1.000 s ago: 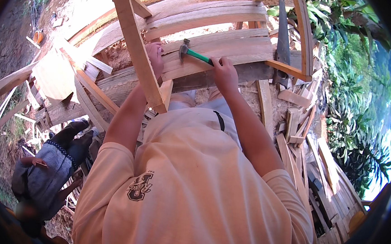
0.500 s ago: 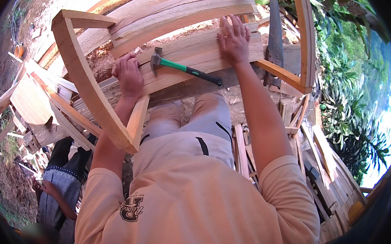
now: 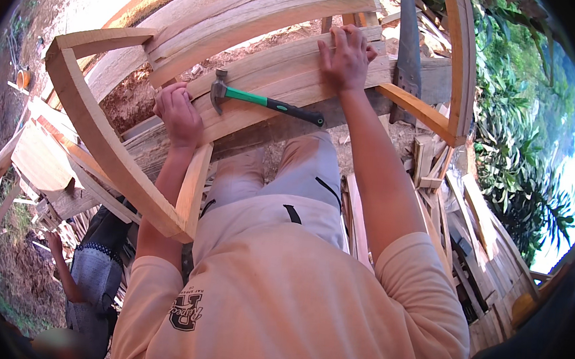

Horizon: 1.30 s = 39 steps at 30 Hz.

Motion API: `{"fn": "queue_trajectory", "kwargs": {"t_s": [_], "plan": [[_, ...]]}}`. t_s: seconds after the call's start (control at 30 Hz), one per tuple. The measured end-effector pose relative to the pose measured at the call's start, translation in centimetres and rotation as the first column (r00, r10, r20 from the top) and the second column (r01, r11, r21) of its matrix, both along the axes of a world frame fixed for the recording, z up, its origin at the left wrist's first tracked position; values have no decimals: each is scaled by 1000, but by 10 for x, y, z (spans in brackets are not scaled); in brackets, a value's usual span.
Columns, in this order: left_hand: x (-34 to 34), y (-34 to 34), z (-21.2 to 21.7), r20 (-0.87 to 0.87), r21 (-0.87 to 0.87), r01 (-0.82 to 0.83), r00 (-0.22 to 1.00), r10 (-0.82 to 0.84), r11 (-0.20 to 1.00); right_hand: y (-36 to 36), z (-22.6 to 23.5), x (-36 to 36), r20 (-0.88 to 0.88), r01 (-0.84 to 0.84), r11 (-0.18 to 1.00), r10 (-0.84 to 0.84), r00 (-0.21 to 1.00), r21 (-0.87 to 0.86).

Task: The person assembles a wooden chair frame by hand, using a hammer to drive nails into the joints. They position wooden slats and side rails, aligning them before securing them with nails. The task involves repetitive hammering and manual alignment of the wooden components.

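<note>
A wooden bench frame lies across my lap area, with pale slats [image 3: 274, 78] running between two angular end frames. My left hand [image 3: 180, 115] is curled over the left end of the nearer slats, beside the left end frame [image 3: 105, 123]. Farther right, my right hand [image 3: 346, 63] grips the same slats from above, its fingers bent over their far edge. A claw hammer [image 3: 263, 101] with a green and black handle rests on the slats between my hands, touched by neither. The undersides of both hands are hidden.
A handsaw [image 3: 408, 61] lies by the right end frame [image 3: 460, 71]. More slats [image 3: 258, 21] form the bench's far side. Cut boards [image 3: 490, 240] are piled at right, and a wooden panel [image 3: 44, 152] stands at left. Another person [image 3: 94, 279] is at lower left.
The bench frame has shifted slightly, its left end moving left and nearer, and the hammer with it. My right fingers have bent more over the slats. The other person's arm has moved.
</note>
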<state>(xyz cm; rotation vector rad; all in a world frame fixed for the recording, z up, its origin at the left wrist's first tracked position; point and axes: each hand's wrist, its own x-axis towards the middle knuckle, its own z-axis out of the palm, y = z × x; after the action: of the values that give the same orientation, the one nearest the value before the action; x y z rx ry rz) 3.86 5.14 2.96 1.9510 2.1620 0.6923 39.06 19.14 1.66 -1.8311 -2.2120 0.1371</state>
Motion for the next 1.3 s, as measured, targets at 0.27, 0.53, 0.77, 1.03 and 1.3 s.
{"fn": "queue_trajectory", "kwargs": {"t_s": [0.27,0.53,0.77,1.03,1.3], "plan": [[-4,-2,-4,55,28,10,998,-11,1000,2,-4,-1,-1,7,1000,-7,1000,-24],[-2,1,0,39,12,4,999,-5,1000,2,-2,0,16,17,999,-16,1000,-41],[-1,0,-2,54,18,-4,999,3,1000,2,0,-1,9,24,999,-23,1000,-36],[-1,2,2,37,13,-25,999,25,1000,1,-1,-2,40,41,998,-39,998,-52],[-3,1,0,113,15,-41,993,39,999,1,-3,-1,48,20,999,-18,999,-27]]}}
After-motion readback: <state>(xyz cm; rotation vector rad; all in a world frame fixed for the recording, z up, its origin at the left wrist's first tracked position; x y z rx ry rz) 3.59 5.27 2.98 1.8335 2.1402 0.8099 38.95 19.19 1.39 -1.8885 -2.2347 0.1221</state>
